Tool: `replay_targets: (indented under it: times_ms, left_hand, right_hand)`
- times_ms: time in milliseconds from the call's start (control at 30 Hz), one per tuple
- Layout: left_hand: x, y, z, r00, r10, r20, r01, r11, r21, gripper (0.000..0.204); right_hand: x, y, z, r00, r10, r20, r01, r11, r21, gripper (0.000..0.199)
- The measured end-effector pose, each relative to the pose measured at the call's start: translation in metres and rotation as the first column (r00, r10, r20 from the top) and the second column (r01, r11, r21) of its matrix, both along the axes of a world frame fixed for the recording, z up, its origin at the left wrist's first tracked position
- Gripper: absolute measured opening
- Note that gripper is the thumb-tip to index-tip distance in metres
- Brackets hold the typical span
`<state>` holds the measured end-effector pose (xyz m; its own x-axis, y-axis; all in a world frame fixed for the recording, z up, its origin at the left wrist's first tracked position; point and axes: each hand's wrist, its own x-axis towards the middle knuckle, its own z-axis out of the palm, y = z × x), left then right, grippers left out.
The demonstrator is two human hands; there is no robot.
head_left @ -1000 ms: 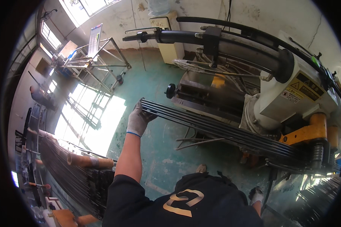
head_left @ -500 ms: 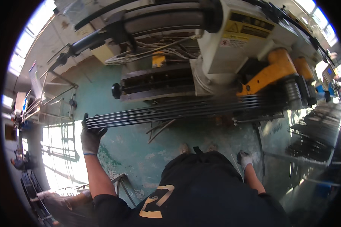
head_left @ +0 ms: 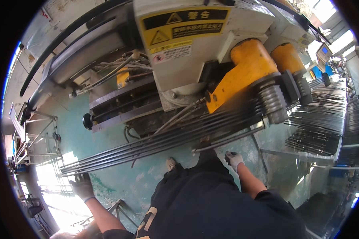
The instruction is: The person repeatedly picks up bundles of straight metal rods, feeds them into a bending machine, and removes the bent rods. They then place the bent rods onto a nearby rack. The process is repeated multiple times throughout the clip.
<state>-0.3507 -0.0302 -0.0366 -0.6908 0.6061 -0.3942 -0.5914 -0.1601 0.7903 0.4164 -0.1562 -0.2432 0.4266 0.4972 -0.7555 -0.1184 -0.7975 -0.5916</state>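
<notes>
Your hands are well apart, one on each side of your body, both in pale gloves with dark fingertips. Your left hand (head_left: pixel 82 189) is at the lower left, just below the free ends of a bundle of dark metal rods (head_left: pixel 147 144); thumb and fingers point up toward the lowest rod, but blur leaves it uncertain whether they touch or grip it. Your right hand (head_left: pixel 234 159) hangs beside your hip, fingers curled, well clear of the bundle; nothing shows in it, and how far the fingers close cannot be told. The rods lie roughly side by side, sloping up across the view in front of you, from ends near your left hand to the heavy coil spring (head_left: pixel 272 104) under the yellow machine arm (head_left: pixel 245 75). Their exact seating there is blurred. A second yellow cylinder (head_left: pixel 288 59) stands just beside that arm. Behind, the pale machine housing (head_left: pixel 179 75) bears a yellow-and-black warning label (head_left: pixel 159 38). A round black knob (head_left: pixel 87 121) sits at the left end of the machine's rail. To your right, many more rods lie on a rack (head_left: pixel 295 155). Your shoe (head_left: pixel 170 163) shows on the worn green floor (head_left: pixel 147 175), below the bundle.
</notes>
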Motion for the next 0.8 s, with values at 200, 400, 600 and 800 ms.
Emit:
replay_targets:
  times_ms: [200, 400, 600, 800]
  left_hand:
    - [0.201, 0.003, -0.089, 0.49, -0.783, -0.384, 0.312, 0.568, -0.762, 0.032]
    - [0.337, 0.022, -0.103, -0.6, -0.683, -0.415, 0.05, 0.486, -0.872, 0.03]
    - [0.356, 0.025, -0.078, -0.567, -0.705, -0.427, 0.057, 0.483, -0.874, 0.028]
    - [0.376, 0.024, -0.074, -0.058, -0.816, -0.575, 0.455, 0.491, -0.743, 0.026]
  right_hand:
    - [0.119, 0.031, -0.067, 0.102, 0.87, 0.482, -0.87, 0.313, -0.381, 0.029]
    - [0.245, 0.032, -0.063, 0.936, 0.296, 0.189, -0.255, 0.943, -0.213, 0.037]
    - [0.252, 0.052, -0.057, 0.95, 0.286, 0.125, -0.262, 0.949, -0.176, 0.038]
    - [0.208, 0.033, -0.072, 0.936, 0.325, 0.135, -0.319, 0.945, -0.067, 0.041]
